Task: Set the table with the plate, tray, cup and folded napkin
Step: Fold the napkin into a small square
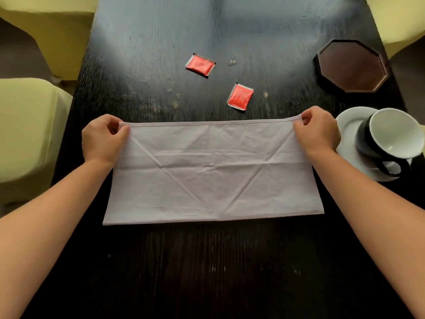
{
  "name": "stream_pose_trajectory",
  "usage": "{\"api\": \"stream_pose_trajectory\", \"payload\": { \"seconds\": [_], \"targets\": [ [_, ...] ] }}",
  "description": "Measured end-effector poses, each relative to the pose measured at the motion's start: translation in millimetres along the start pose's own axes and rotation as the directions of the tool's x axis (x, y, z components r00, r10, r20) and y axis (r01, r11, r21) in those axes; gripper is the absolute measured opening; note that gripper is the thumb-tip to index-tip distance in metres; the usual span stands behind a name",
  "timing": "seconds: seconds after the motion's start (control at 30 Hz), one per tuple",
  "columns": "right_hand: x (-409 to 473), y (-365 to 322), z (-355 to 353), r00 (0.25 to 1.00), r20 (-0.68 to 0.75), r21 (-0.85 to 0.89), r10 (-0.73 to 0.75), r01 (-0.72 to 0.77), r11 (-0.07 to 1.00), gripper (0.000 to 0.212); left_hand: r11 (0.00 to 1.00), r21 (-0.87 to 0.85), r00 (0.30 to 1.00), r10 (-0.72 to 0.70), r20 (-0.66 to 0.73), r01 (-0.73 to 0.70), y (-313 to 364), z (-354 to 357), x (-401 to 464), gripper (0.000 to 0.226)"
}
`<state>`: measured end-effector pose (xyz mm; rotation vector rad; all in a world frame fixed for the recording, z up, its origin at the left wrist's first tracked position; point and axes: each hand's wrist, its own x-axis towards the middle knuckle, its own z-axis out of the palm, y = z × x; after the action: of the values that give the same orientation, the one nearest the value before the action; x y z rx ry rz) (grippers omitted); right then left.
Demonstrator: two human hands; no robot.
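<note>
The pale lilac cloth napkin (213, 171), folded in half and creased, lies flat on the dark wood-grain desk (207, 272). Left hand (103, 139) and right hand (318, 132) each have a pinching grip on a far corner. Just right of it sits the white round plate (347, 127) with the black-and-white cup (391, 134) tipped on its side on it. The dark brown octagonal tray (351, 65) is further back, and two red sachets (240, 96) lie mid-desk.
</note>
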<state>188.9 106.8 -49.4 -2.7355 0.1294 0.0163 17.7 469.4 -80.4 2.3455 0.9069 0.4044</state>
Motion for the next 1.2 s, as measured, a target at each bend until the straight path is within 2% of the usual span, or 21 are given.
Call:
{"api": "stream_pose_trajectory", "payload": {
  "seconds": [0.1, 0.2, 0.33, 0.43, 0.63, 0.8, 1.1, 1.2],
  "targets": [
    [-21.4, 6.5, -9.6, 0.995, -0.065, 0.061, -0.078, 0.082, 0.995, 0.029, 1.000, -0.010, 0.997, -0.029, -0.076, 0.028, -0.7, -12.9, -12.0, 0.032],
    [-62.8, 30.4, -24.1, 0.991, -0.089, 0.103, -0.104, 0.113, 0.988, 0.026, 0.995, -0.011, 0.988, -0.096, -0.123, 0.095, -14.4, -38.2, -53.9, 0.031],
    [-119.8, 72.7, -39.2, 0.998, 0.046, 0.099, 0.048, -0.052, 0.994, 0.018, 0.953, 0.132, 0.958, -0.283, 0.053, 0.274, -38.9, -61.2, -117.6, 0.032],
    [-146.7, 85.2, -43.9, 0.976, 0.129, 0.139, 0.173, -0.191, 0.972, 0.010, 0.930, 0.166, 0.930, -0.348, 0.115, 0.328, -37.7, -63.8, -140.0, 0.024],
    [-153.1, 79.0, -45.6, 0.968, 0.156, 0.150, 0.195, -0.219, 0.964, 0.014, 0.937, 0.099, 0.927, -0.348, 0.142, 0.336, -22.6, -60.7, -156.6, 0.024],
    [-164.5, 86.3, -56.2, 0.959, 0.176, 0.079, 0.221, -0.238, 0.968, 0.017, 0.924, 0.122, 0.921, -0.376, 0.104, 0.364, -19.8, -64.2, -177.0, 0.023],
    [-236.9, 139.8, -79.2, 0.946, 0.218, -0.011, 0.240, -0.243, 0.970, 0.017, 0.928, 0.195, 0.915, -0.353, 0.197, 0.316, -30.8, -88.7, -258.5, 0.012],
    [-254.6, 144.8, -78.6, 0.968, 0.122, -0.104, 0.219, -0.207, 0.973, 0.012, 0.932, 0.228, 0.949, -0.307, 0.078, 0.283, -27.2, -91.9, -279.8, 0.019]
  ]
}}
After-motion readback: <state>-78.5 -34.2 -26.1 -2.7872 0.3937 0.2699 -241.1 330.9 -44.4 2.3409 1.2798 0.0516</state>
